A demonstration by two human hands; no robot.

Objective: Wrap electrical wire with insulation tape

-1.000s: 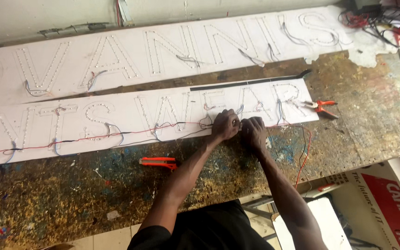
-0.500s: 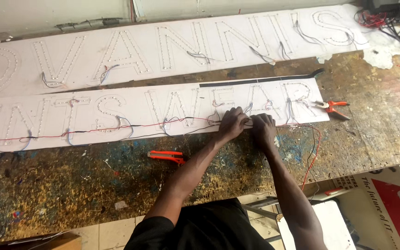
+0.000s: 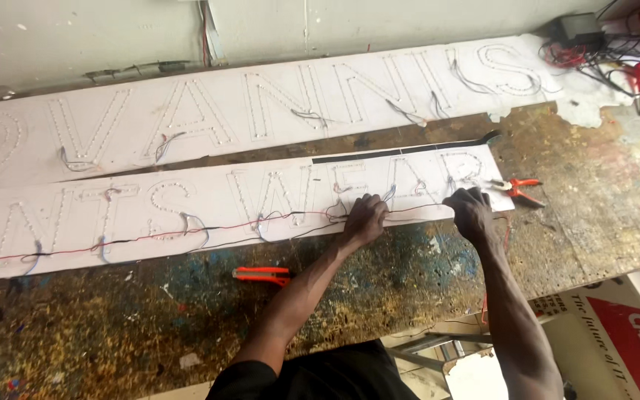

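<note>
Red-and-black wire (image 3: 409, 210) along the white sign panel's (image 3: 187, 200) lower edge, pinched taut between left hand (image 3: 365, 218) and right hand (image 3: 471, 211) (orange pliers (image 3: 516, 189) at 2 o'clock), could tear off its lamp leads if overpulled.

White sign boards (image 3: 209, 200), red and black wires (image 3: 187, 231), paint-speckled bench (image 3: 112, 326).

Two long white sign boards (image 3: 224, 204) (image 3: 261, 111); red-white box (image 3: 624, 341)
</note>
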